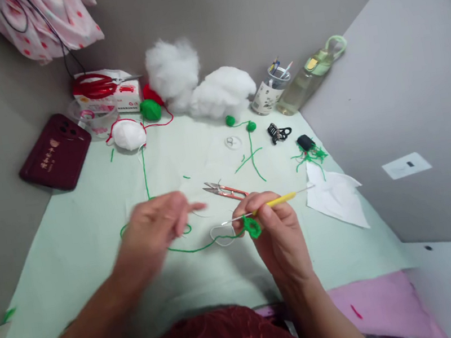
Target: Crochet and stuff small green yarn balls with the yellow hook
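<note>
My right hand (275, 227) is closed on a yellow-handled crochet hook (277, 201) and pinches a small green crocheted piece (252, 226) at its fingertips. A green yarn strand (191, 249) runs from that piece leftward under my left hand (157, 225). My left hand is blurred by motion above the strand, fingers pointing right; whether it holds the yarn is unclear. Both hands hover over a pale green table cover (72, 256). Small orange-handled thread snips (224, 190) lie just beyond the hands.
At the back: a dark red phone (56, 153), red scissors (96, 86) on a box, a white yarn ball (128, 134), a green yarn ball (150, 109), white stuffing (199, 84), a pen cup (267, 94), a bottle (309, 78). White paper (337, 200) lies right.
</note>
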`<control>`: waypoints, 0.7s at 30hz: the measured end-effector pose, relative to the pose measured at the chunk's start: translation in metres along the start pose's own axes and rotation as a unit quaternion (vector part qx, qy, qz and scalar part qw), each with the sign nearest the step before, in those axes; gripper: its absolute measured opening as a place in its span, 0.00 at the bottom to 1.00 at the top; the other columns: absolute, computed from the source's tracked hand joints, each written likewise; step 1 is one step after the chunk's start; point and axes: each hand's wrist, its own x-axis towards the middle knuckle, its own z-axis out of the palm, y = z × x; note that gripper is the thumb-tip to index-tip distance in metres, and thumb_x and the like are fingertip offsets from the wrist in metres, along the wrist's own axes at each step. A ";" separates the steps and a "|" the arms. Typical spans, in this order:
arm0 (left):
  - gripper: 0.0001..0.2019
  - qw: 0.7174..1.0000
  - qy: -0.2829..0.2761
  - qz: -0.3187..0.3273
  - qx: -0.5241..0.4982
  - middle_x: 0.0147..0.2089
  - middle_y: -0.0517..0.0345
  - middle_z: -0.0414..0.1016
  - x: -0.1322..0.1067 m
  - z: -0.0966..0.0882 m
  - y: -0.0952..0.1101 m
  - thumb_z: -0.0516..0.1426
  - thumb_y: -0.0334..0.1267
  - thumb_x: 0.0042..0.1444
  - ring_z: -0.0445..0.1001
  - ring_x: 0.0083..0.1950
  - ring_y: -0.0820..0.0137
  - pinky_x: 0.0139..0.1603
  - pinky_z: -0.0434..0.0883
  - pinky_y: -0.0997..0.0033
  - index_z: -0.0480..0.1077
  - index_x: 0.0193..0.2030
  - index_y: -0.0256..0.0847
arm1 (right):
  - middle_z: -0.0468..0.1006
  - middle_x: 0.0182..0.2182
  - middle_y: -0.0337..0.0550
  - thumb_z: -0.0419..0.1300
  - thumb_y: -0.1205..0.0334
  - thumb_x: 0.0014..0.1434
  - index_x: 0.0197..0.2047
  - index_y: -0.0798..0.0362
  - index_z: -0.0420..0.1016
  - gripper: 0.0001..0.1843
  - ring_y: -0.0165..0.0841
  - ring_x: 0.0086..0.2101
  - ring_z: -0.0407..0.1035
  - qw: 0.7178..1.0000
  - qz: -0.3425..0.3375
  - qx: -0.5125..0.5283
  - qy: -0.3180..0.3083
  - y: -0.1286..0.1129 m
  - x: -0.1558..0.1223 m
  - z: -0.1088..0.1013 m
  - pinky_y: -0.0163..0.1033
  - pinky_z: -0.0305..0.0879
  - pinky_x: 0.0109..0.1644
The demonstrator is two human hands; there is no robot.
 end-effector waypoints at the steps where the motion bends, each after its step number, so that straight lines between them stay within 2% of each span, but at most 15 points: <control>1: 0.34 0.992 -0.079 -0.032 -0.094 0.17 0.69 0.49 0.001 0.013 -0.003 0.55 0.66 0.64 0.56 0.22 0.75 0.48 0.78 0.58 0.58 0.16 0.43 | 0.83 0.32 0.40 0.68 0.54 0.65 0.37 0.46 0.85 0.07 0.29 0.31 0.75 1.000 -0.003 -0.006 0.011 0.002 -0.001 0.001 0.35 0.74 0.37; 2: 0.35 0.971 -0.150 -0.081 -0.165 0.17 0.70 0.47 0.002 0.022 -0.005 0.53 0.67 0.64 0.51 0.21 0.76 0.48 0.79 0.57 0.57 0.16 0.43 | 0.83 0.32 0.40 0.68 0.54 0.65 0.37 0.46 0.86 0.07 0.29 0.31 0.75 1.000 -0.008 -0.011 0.026 0.003 -0.001 0.001 0.34 0.74 0.37; 3: 0.35 0.944 -0.207 -0.117 -0.230 0.16 0.70 0.45 0.003 0.026 -0.004 0.52 0.69 0.63 0.47 0.19 0.77 0.43 0.81 0.57 0.56 0.16 0.43 | 0.83 0.32 0.40 0.69 0.53 0.64 0.37 0.46 0.86 0.08 0.29 0.31 0.74 0.999 -0.011 -0.017 0.043 0.005 -0.001 0.001 0.35 0.73 0.37; 4: 0.36 0.919 -0.235 -0.146 -0.280 0.16 0.71 0.43 0.004 0.026 -0.002 0.51 0.71 0.62 0.44 0.18 0.77 0.36 0.82 0.59 0.55 0.16 0.44 | 0.83 0.32 0.40 0.69 0.53 0.63 0.37 0.46 0.86 0.08 0.29 0.31 0.73 0.998 -0.014 -0.023 0.058 0.006 -0.001 0.000 0.35 0.72 0.37; 5: 0.36 0.906 -0.232 -0.155 -0.318 0.16 0.71 0.42 0.004 0.024 0.003 0.52 0.72 0.61 0.41 0.17 0.78 0.28 0.80 0.62 0.54 0.16 0.44 | 0.83 0.33 0.40 0.70 0.52 0.63 0.37 0.47 0.86 0.08 0.29 0.30 0.73 0.997 -0.016 -0.029 0.073 0.008 -0.001 -0.001 0.35 0.72 0.37; 6: 0.36 0.912 -0.182 -0.160 -0.331 0.17 0.70 0.44 0.005 0.019 0.009 0.53 0.72 0.60 0.41 0.17 0.78 0.24 0.78 0.64 0.55 0.16 0.44 | 0.83 0.33 0.40 0.70 0.52 0.63 0.37 0.47 0.86 0.08 0.29 0.30 0.72 0.996 -0.019 -0.034 0.085 0.009 -0.001 -0.002 0.36 0.71 0.36; 7: 0.34 0.926 -0.105 -0.139 -0.335 0.18 0.67 0.49 0.005 0.014 0.017 0.55 0.68 0.61 0.46 0.18 0.77 0.26 0.79 0.65 0.58 0.17 0.43 | 0.83 0.34 0.41 0.69 0.52 0.63 0.37 0.47 0.86 0.08 0.29 0.30 0.72 0.995 -0.023 -0.038 0.093 0.011 -0.001 -0.003 0.36 0.71 0.36; 9: 0.29 0.947 0.055 -0.080 -0.306 0.25 0.63 0.64 0.006 0.004 0.030 0.53 0.64 0.67 0.63 0.27 0.73 0.42 0.81 0.62 0.68 0.23 0.45 | 0.84 0.35 0.42 0.69 0.52 0.64 0.37 0.46 0.86 0.08 0.30 0.32 0.73 0.993 -0.035 -0.050 0.102 0.014 -0.002 -0.004 0.36 0.70 0.36; 11: 0.32 0.973 0.121 0.002 -0.196 0.37 0.60 0.76 0.006 0.000 0.034 0.44 0.68 0.68 0.75 0.45 0.65 0.55 0.78 0.54 0.75 0.28 0.50 | 0.84 0.36 0.42 0.67 0.54 0.65 0.38 0.45 0.86 0.07 0.32 0.35 0.75 0.990 -0.052 -0.067 0.109 0.016 -0.002 -0.003 0.37 0.71 0.38; 13: 0.38 0.991 0.106 0.068 -0.052 0.45 0.58 0.80 0.005 0.002 0.027 0.39 0.71 0.66 0.72 0.62 0.56 0.64 0.72 0.47 0.78 0.26 0.51 | 0.85 0.37 0.42 0.66 0.56 0.67 0.39 0.45 0.86 0.07 0.32 0.36 0.75 0.988 -0.069 -0.084 0.109 0.018 -0.003 -0.001 0.37 0.71 0.38; 14: 0.38 0.993 0.074 0.093 0.018 0.47 0.57 0.81 0.005 0.004 0.021 0.40 0.70 0.67 0.69 0.67 0.53 0.68 0.68 0.44 0.78 0.24 0.50 | 0.85 0.38 0.41 0.65 0.56 0.68 0.40 0.44 0.86 0.07 0.31 0.35 0.75 0.987 -0.078 -0.092 0.108 0.019 -0.004 0.000 0.37 0.71 0.38; 16: 0.28 0.987 0.031 0.125 0.093 0.53 0.56 0.82 0.003 0.011 0.007 0.52 0.61 0.67 0.59 0.75 0.50 0.75 0.58 0.43 0.80 0.23 0.50 | 0.85 0.38 0.40 0.64 0.57 0.68 0.41 0.44 0.86 0.07 0.30 0.32 0.73 0.984 -0.094 -0.108 0.108 0.021 -0.004 0.001 0.39 0.71 0.39; 18: 0.13 0.980 0.003 0.138 0.145 0.61 0.55 0.80 0.003 0.017 -0.005 0.60 0.50 0.65 0.53 0.78 0.49 0.77 0.50 0.41 0.85 0.37 0.52 | 0.84 0.38 0.40 0.63 0.58 0.69 0.42 0.44 0.85 0.08 0.30 0.32 0.72 0.981 -0.102 -0.125 0.110 0.023 -0.004 0.001 0.40 0.71 0.41; 19: 0.10 0.982 -0.004 0.127 0.141 0.63 0.54 0.78 0.002 0.020 -0.009 0.62 0.48 0.64 0.56 0.77 0.48 0.77 0.51 0.41 0.85 0.45 0.52 | 0.84 0.39 0.41 0.63 0.58 0.69 0.42 0.44 0.85 0.08 0.31 0.32 0.72 0.980 -0.103 -0.131 0.110 0.024 -0.004 0.001 0.41 0.71 0.41; 21: 0.17 0.995 -0.022 0.056 0.078 0.61 0.52 0.78 0.002 0.025 -0.013 0.65 0.47 0.62 0.68 0.68 0.51 0.72 0.61 0.46 0.81 0.57 0.51 | 0.84 0.39 0.41 0.62 0.59 0.70 0.43 0.44 0.85 0.08 0.31 0.32 0.72 0.978 -0.106 -0.141 0.107 0.026 -0.004 0.002 0.41 0.71 0.41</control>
